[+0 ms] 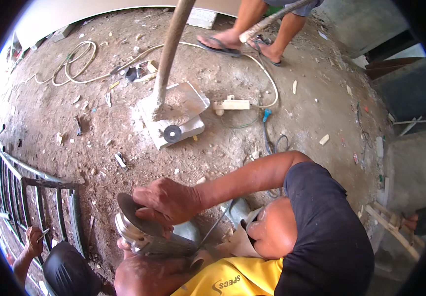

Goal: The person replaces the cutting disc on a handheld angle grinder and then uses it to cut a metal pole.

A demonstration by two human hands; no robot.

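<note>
An angle grinder (166, 245) with a silver head lies close to my body, above my boots. Its dark round disc (133, 217) faces upward, tilted. My right hand (166, 200) reaches across from the right, its fingers closed on the disc's edge. Under the grinder head only a few fingertips of my left hand (124, 244) show, curled against the tool; the rest is hidden behind it. Ahead on the ground, a smaller black disc (172, 133) with a centre hole leans on a whitish block (186, 129).
A wooden pole (171, 54) stands on the block. Beyond is a white power strip (231, 104) with its cord, near a blue plug (267, 114). A person in flip-flops (222, 45) stands ahead. Left, another person's hand (34, 240) holds a thin white stick beside a metal frame (40, 183).
</note>
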